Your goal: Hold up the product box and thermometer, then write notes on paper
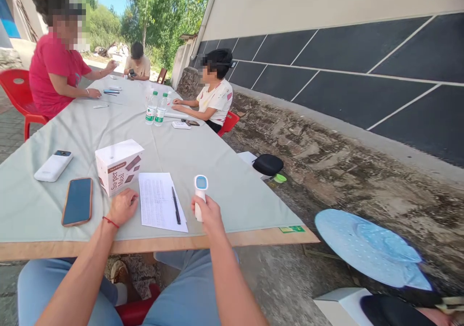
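Note:
My right hand (209, 212) is wrapped round the grip of a white infrared thermometer (201, 183), held upright over the table with its blue-framed screen facing me. My left hand (124, 205), a red cord at the wrist, rests on the cloth with its fingers curled in and nothing seen in them. It lies just in front of a white box (119, 164) marked "Super Meal". Between my hands is a printed sheet of paper (155, 200) with a black pen (176, 206) on it. A smartphone (77, 201) lies left of my left hand.
A white power bank (53, 166) lies at the left. Two water bottles (155, 108) stand farther up the cloth-covered table (203, 142). People sit at the left (54, 74), right (219, 91) and far end (137, 65). Right of the table is a blue-covered round stool (366, 244).

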Available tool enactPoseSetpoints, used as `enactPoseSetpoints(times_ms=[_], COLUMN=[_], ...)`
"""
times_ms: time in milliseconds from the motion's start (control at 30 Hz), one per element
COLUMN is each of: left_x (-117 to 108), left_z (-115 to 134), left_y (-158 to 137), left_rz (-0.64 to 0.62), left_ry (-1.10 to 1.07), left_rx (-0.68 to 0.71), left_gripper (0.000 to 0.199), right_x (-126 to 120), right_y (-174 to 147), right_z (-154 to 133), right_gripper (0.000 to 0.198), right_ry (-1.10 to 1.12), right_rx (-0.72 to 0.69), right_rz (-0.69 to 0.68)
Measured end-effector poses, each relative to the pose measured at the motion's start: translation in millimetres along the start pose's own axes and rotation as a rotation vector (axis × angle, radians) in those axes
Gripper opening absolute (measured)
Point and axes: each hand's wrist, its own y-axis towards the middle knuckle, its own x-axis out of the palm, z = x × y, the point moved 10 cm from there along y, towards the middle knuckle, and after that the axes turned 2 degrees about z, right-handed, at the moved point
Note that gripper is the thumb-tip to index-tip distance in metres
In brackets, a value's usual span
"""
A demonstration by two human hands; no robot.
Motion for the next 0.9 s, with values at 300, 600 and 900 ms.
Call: enactPoseSetpoints(times_ms=[300,600,900], left_x=[2.8,8.2,-6.1], left_z=[-1.5,13.2,23.8], left_y=[-0.9,-1.0,1.0], left_rz=[-0.033,-0.062,-0.017], left_ry=[0.05,0.103,-0.092], left_rx=[-0.009,0.172,0.101], left_gripper=[0.015,0.023,0.025], right_x=[-64.2,33.1,59.9], right_y=[64.5,24.1,24.3], right_z=[22.6,4.2,13.2], right_gripper=[0.044,0.04,0.043], right_ry=[-1.115,-0.96,-0.912], right_rx=[-0.032,-0.286,-0.287], right_rz=[0.116,-0.108,-0.211])
